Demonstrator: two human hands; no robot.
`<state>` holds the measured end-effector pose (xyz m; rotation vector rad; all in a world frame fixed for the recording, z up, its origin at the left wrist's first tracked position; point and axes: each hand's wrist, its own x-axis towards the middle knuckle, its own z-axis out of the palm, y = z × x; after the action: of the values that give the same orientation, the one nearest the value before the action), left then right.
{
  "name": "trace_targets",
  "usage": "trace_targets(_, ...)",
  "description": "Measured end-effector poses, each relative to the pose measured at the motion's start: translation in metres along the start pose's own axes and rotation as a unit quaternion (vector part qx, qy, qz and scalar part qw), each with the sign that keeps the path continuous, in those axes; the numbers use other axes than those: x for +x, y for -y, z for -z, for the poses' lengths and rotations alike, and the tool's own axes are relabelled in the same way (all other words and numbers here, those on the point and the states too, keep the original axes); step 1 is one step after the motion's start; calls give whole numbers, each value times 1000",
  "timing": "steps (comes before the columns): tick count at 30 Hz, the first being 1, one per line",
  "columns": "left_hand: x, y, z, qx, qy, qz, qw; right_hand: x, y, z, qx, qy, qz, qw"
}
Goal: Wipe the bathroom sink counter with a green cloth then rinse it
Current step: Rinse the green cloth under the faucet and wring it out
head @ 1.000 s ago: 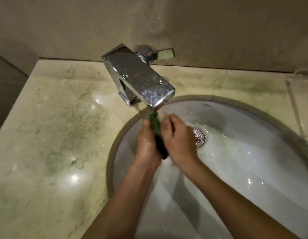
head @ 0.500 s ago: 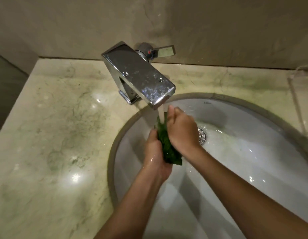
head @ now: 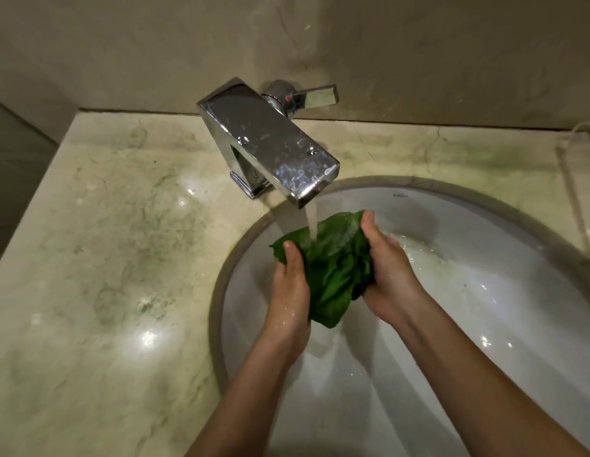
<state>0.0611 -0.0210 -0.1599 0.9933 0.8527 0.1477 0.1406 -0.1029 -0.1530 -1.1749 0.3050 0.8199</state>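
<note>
Marble counter [head: 105, 258] rings the white sink [head: 485, 308], water pooling inside. My left hand [head: 292, 291] and right hand [head: 389, 278] clutch the soaked, crumpled green cloth [head: 333, 262] under the faucet [head: 270, 143].

Chrome faucet [head: 270, 150], square-edged, w/ water spots on top, stands at back of counter [head: 122, 258]; water stream [head: 311, 222] runs from its spout. Flat lever handle [head: 315, 95] points right, red dot at its base. Beige mottled wall [head: 419, 54] behind. Darker panel [head: 13, 159] far left. Clear object [head: 570, 179] at right edge, can't tell what.
</note>
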Motion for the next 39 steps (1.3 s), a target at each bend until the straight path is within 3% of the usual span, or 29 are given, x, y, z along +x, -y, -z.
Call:
trace_targets(2, 9, -4, -4, -54, -24, 53, 997, -10, -10, -12, -116, -21, 73, 990)
trace_targets(3, 15, -6, -4, -90, -32, 81, 992, -15, -16, -17, -231, -36, 154, 960)
trace_targets(5, 18, -10, -10, -123, -33, 108, 986, -15, -21, -22, -428, -53, 285, 856)
trace_targets(6, 17, -8, -14, -110, -36, 111, 987, -8, -18, -24, -488, -78, 299, 817)
trace_targets(9, 14, -11, -26, -100, -30, 103, 989, 10, -5, -28, -461, -143, 278, 830)
trace_targets(12, 22, -24, -15, -125, -84, 61, 987, -11, -27, -34, -516, -59, 376, 767)
trace_targets(14, 16, -22, -16, -127, -86, 77, 985, -19, -29, -33, -542, -36, 391, 743)
trace_targets(18, 10, -9, -28, -85, -81, 106, 987, 14, -7, -26, -521, -135, 307, 785)
trace_targets(22, 17, -23, -10, -118, -107, 87, 983, -24, -30, -41, -576, -19, 333, 746)
trace_targets(23, 13, -22, -10, -119, -97, 97, 983, -21, -27, -40, -582, -26, 328, 744)
trace_targets(25, 6, -16, -20, -92, -59, 95, 989, 7, -14, -34, -556, -85, 277, 779)
trace_targets(27, 6, -11, -26, -38, -55, 71, 995, 26, -4, -30, -475, -101, 221, 846)
trace_targets(31, 11, -18, -7, 43, -24, -22, 999, 24, 7, -16, -167, -7, 16, 986)
trace_targets(34, 5, -17, 10, 57, -5, -37, 998, 13, 18, 5, -31, 74, -63, 995)
trace_targets(37, 2, -19, 21, 137, 60, -49, 988, 7, 16, 19, -78, 95, -41, 992)
trace_targets(39, 2, -22, 26, 156, 57, -81, 983, 4, 16, 29, -100, 90, -26, 991)
